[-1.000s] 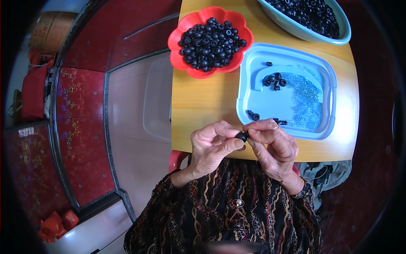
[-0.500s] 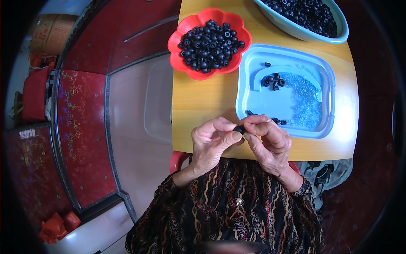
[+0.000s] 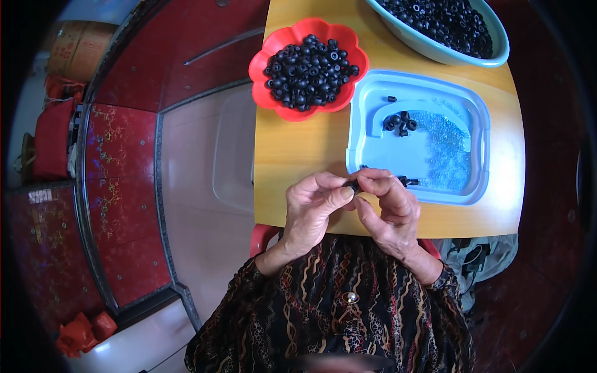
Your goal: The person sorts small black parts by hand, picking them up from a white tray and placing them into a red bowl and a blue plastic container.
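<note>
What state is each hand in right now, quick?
Left hand: closed, pinching a small black part.
Right hand: up against the same part; whether it grips cannot be told.

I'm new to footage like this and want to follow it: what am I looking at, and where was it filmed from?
There is no machine here, just a person's two bare hands. Each picture comes from a wide fisheye camera worn on the head, looking down, so straight edges bend. On the wooden table are a red scalloped bowl and a larger blue-green bowl, both holding many small black parts, and a light blue tray with shiny blue beads and a few black parts. The left hand pinches a small black piece. The right hand is close by; whether its fingertips touch the piece is unclear.
</note>
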Tool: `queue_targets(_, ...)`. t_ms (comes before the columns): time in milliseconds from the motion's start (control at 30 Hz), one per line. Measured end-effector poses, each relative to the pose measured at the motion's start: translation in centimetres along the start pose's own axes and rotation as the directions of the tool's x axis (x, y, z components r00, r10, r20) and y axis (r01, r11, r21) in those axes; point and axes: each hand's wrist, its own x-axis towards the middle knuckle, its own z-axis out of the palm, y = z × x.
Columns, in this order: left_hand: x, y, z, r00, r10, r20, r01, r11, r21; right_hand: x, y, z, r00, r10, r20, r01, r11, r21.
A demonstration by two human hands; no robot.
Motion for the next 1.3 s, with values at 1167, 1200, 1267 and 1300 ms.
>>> queue_targets(1167, 0.7, 0.9, 1.3, 0.942, -0.318, 0.105, 0.331, 0.930, -0.159, 1.4, 0.7, -0.5, 0.921, -0.380, 0.084, 0.387, 0.874, -0.295)
queue_targets(1200, 0.6, 0.7, 1.3, 0.943, -0.317, 0.105, 0.331, 0.930, -0.158, 1.4, 0.8, -0.5, 0.921, -0.381, 0.084, 0.388, 0.873, -0.295)
queue_targets(1267, 0.4, 0.1, 1.1, 0.949, -0.307, 0.067, 0.315, 0.928, -0.200, 1.2, 1.2, -0.4, 0.902, -0.425, 0.075, 0.429, 0.864, -0.262)
queue_targets(1300, 0.5, 0.0, 1.2, 0.949, -0.308, 0.066, 0.314, 0.928, -0.200, 1.2, 1.2, -0.3, 0.902, -0.425, 0.076, 0.429, 0.865, -0.261)
